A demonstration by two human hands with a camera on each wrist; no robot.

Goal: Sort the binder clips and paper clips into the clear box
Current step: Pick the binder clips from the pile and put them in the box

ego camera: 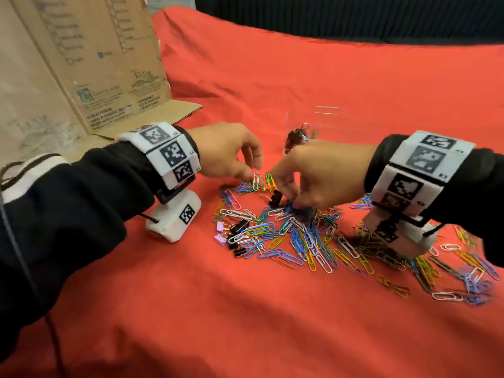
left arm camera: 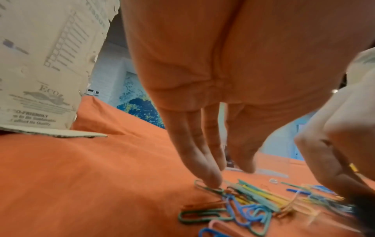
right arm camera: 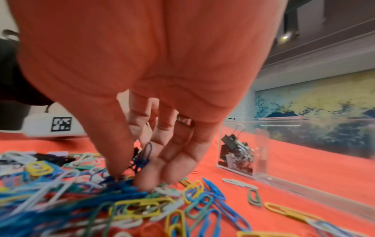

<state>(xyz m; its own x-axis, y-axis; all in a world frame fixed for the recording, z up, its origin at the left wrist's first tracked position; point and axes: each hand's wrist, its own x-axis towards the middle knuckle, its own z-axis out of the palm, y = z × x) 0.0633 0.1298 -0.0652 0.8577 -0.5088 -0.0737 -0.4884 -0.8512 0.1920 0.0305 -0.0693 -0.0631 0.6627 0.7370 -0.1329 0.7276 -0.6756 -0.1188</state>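
A heap of coloured paper clips [ego camera: 294,236] lies on the red cloth, with lilac and black binder clips [ego camera: 231,236] at its left edge. The clear box [ego camera: 327,115] stands just behind the heap, holding black binder clips [right arm camera: 235,149]. My left hand [ego camera: 249,174] reaches down at the heap's far left; its straight fingers [left arm camera: 211,181] press on a green paper clip [left arm camera: 202,186], thumb apart. My right hand [ego camera: 289,204] pinches a bunch of blue paper clips [right arm camera: 125,181] between thumb and fingers. A black binder clip [ego camera: 275,199] sits right by those fingers.
A large cardboard box [ego camera: 81,64] stands at the back left, its flap lying on the cloth. More paper clips trail off to the right [ego camera: 463,279]. The red cloth [ego camera: 245,323] spreads wide in front of the heap.
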